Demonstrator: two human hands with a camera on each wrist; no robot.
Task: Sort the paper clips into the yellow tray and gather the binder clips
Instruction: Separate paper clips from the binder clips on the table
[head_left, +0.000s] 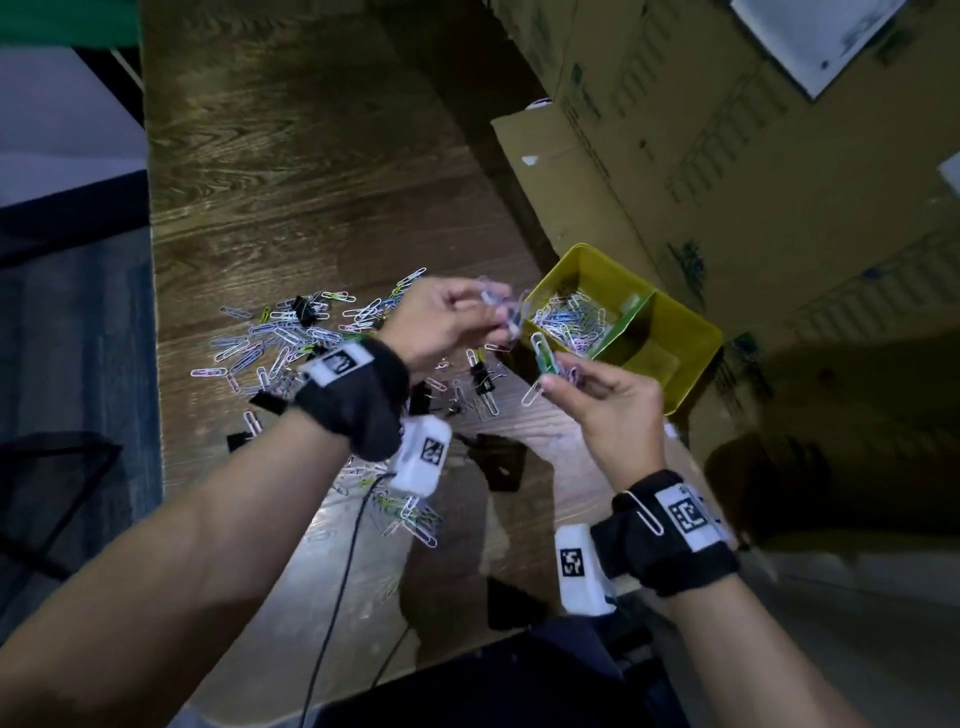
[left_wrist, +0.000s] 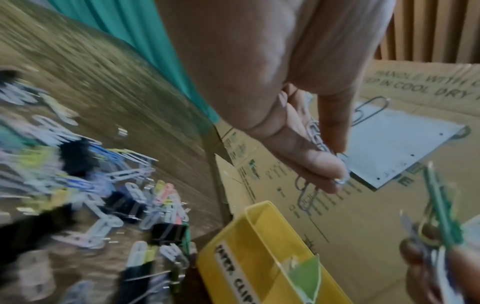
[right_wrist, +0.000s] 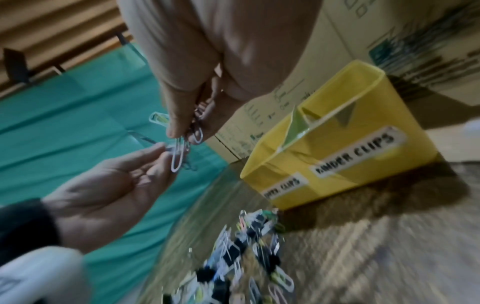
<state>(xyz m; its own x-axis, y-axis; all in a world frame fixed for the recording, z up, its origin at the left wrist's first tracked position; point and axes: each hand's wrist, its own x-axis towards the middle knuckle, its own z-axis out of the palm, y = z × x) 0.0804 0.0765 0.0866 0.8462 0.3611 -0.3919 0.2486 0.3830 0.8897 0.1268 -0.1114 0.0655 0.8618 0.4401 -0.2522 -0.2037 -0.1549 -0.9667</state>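
The yellow tray (head_left: 691, 364) (left_wrist: 233, 267) (right_wrist: 415, 144) stands at the table's right edge, split by a green divider. Its left compartment holds several paper clips (head_left: 571, 319). My left hand (head_left: 496, 312) (left_wrist: 337, 162) pinches a small bunch of paper clips just above the tray's left rim. My right hand (head_left: 553, 376) (right_wrist: 185, 133) grips another bunch, a green clip (head_left: 545, 358) among them, in front of the tray. Both hands are raised and close together. Loose paper clips (head_left: 280, 338) and black binder clips (head_left: 303, 309) (head_left: 483, 376) lie mixed on the wooden table.
Cardboard boxes (head_left: 675, 156) stand right behind the tray. More paper clips (head_left: 410, 514) and larger black binder clips (head_left: 501, 462) lie near the table's front edge. The tray's front carries labels for paper clips and binder clips (right_wrist: 355, 153). A cable (head_left: 343, 571) hangs from my left wrist.
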